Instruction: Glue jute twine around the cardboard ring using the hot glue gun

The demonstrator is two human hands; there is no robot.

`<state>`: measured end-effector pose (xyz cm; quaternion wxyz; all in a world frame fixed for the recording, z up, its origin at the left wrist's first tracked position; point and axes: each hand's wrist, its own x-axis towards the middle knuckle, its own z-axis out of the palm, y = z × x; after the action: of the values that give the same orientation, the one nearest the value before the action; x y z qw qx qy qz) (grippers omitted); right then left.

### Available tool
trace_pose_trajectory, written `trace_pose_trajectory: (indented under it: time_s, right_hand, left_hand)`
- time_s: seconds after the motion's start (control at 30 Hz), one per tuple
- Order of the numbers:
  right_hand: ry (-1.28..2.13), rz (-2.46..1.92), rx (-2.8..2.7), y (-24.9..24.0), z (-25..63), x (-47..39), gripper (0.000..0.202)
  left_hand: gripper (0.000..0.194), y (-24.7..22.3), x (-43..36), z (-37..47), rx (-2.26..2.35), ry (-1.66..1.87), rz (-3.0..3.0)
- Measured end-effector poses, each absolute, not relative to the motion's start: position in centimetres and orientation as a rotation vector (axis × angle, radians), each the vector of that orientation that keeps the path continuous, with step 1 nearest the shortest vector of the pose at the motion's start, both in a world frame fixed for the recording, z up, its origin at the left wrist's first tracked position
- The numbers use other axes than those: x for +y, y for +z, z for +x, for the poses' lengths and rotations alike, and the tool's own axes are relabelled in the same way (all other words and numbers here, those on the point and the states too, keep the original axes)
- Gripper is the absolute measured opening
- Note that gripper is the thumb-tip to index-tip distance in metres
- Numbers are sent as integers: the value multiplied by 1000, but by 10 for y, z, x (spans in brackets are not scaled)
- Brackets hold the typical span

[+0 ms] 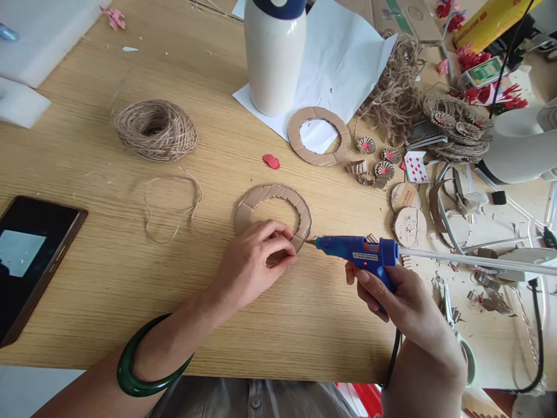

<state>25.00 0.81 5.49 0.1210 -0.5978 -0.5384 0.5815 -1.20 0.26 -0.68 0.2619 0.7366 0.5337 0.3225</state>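
Cardboard ring (305, 217) lies flat on the bench (174, 290), near the middle of the head view, just in front of the person. Their left hand (248, 255), a green bangle (130, 360) on its forearm, rests over the ring's near side, fingers and thumb bent close together at its lower right; what exactly they pinch, I cannot tell. The right hand (402, 299) is wrapped around the handle of a blue glue gun (363, 249), whose tip points left at the ring's right edge; a clear glue stick (470, 260) juts from the back. Beyond the ring are red discs (271, 161) and a second ring (298, 142), partly on white paper (335, 52). To the left lie a loose strand (167, 241), a ball of twine (174, 139) and a phone (47, 261). Scissors (466, 351) lie right of the right hand, and rolled paper pieces (366, 145) sit beside the second ring.
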Motion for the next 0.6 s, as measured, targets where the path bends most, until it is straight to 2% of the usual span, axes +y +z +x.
trace_pose_trajectory:
  time_s: [0.6]
  right_hand:
    - [1669, -1789, -1593, 54, 249, 10, 55]
  left_hand:
    - [11, -7, 3, -12, 1443, 890, 1978]
